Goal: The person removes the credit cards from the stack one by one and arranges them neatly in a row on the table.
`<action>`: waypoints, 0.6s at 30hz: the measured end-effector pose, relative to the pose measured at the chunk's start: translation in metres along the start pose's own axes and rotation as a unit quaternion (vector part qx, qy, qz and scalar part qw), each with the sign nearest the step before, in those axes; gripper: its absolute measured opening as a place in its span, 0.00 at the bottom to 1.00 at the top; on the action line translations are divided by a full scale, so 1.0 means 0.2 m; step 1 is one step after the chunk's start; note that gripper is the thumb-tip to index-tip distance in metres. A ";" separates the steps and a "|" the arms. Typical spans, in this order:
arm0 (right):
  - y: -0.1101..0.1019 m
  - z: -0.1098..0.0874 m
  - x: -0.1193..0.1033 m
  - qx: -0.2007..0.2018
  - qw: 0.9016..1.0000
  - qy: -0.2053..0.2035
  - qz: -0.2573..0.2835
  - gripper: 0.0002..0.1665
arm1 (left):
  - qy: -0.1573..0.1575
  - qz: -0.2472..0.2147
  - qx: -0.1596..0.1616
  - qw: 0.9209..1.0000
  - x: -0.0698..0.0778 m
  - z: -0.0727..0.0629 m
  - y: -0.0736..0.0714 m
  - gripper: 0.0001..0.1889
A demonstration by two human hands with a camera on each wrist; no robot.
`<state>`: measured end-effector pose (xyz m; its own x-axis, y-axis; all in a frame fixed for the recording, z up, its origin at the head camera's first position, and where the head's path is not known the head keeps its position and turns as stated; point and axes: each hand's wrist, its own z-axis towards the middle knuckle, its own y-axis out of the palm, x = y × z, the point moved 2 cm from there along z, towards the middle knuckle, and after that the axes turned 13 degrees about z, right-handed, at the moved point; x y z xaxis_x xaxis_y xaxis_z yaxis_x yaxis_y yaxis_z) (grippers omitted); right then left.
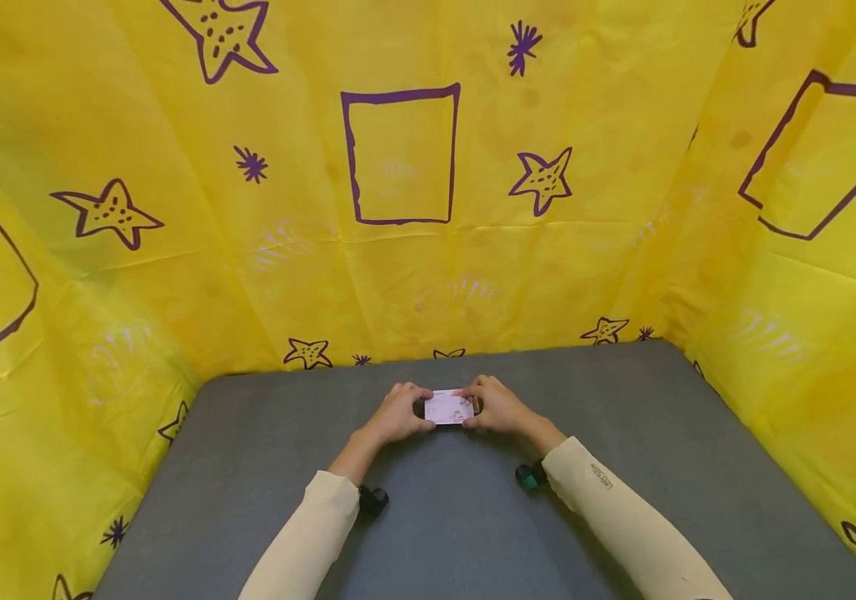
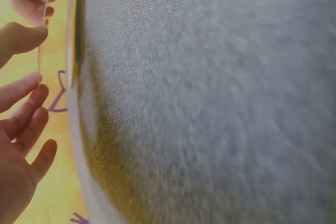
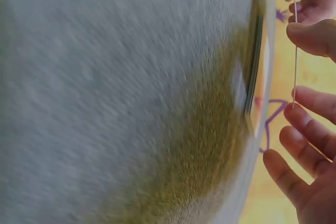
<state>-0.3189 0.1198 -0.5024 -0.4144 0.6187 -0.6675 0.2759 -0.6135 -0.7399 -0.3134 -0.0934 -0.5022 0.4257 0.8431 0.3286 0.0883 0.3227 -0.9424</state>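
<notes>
A small thin white card (image 1: pixel 448 407) with pale pinkish print is held up near the far edge of the table, between both hands. My left hand (image 1: pixel 397 412) pinches its left end between thumb and fingertips. My right hand (image 1: pixel 501 407) does the same at the right end. Both wrist views show the card edge-on as a thin line, with thumb (image 3: pixel 310 36) and fingertips (image 2: pixel 37 80) at its opposite edges and the other fingers spread. A flat dark object (image 3: pixel 255 66) with a light and orange side lies on the table beyond; the card and hands mostly hide it in the head view.
The grey table (image 1: pixel 443 517) reaches back to a yellow cloth wall (image 1: pixel 405 283) with purple stars and frames. Similar yellow cloth stands on both sides. Small black devices (image 1: pixel 372 502) are worn at the wrists, below light sleeves (image 1: pixel 608 508).
</notes>
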 end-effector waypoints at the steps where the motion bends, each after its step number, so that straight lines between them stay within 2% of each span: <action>1: 0.01 -0.01 -0.01 0.000 1.000 -0.007 -0.003 0.29 | 0.003 0.003 0.000 1.000 0.00 -0.01 0.00 0.27; 6: 0.03 -0.06 -0.05 0.013 0.999 -0.036 0.006 0.28 | 0.015 0.020 0.005 1.000 0.01 -0.08 -0.05 0.26; 10: 0.05 -0.10 -0.11 0.016 0.999 -0.042 0.008 0.30 | 0.024 0.021 0.007 0.999 0.02 -0.14 -0.10 0.26; 18: 0.09 -0.15 -0.19 0.020 0.996 -0.083 -0.020 0.29 | 0.029 0.027 0.010 0.999 0.02 -0.24 -0.11 0.25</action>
<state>-0.2731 0.0999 -0.4937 -0.5632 0.5550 -0.6122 0.2231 -0.6113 -0.7593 -0.2697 -0.1186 -0.4829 0.4803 0.8335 0.2729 0.0458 0.2869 -0.9569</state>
